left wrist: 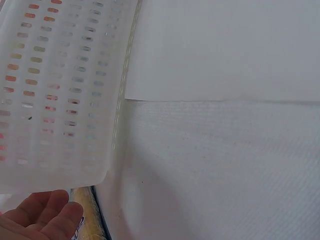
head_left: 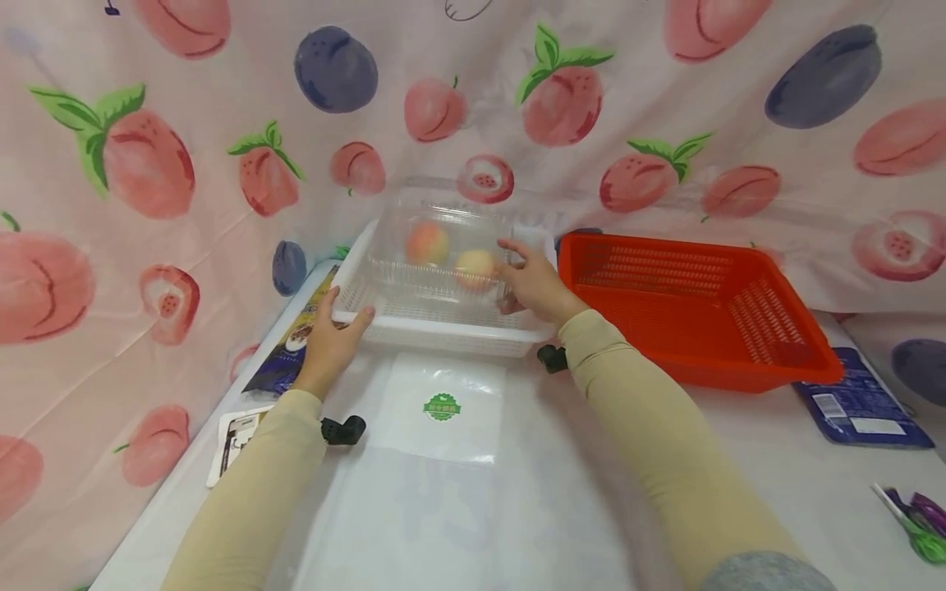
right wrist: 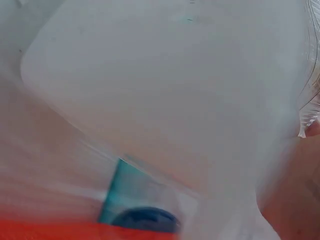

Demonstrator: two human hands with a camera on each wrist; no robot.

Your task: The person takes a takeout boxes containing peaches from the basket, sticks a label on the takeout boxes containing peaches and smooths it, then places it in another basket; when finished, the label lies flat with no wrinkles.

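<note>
A clear plastic clamshell box sits tilted within the white perforated basket, overlapping its rear rim. Two round red-and-yellow fruits show through the plastic. My right hand grips the box's right end, fingers spread along the lid and thumb lower down. At the basket's front left corner my left hand holds the rim, its thumb over the front edge. The left wrist view shows fingertips close under the basket's corner. The right wrist view is mostly filled by the blurred white basket wall.
A red perforated basket stands right of the white one, near a blue packet. Packets lie at left. A clear bag with a green label lies in front. Wrapped lollipops are at far right; a fruit-print curtain hangs behind.
</note>
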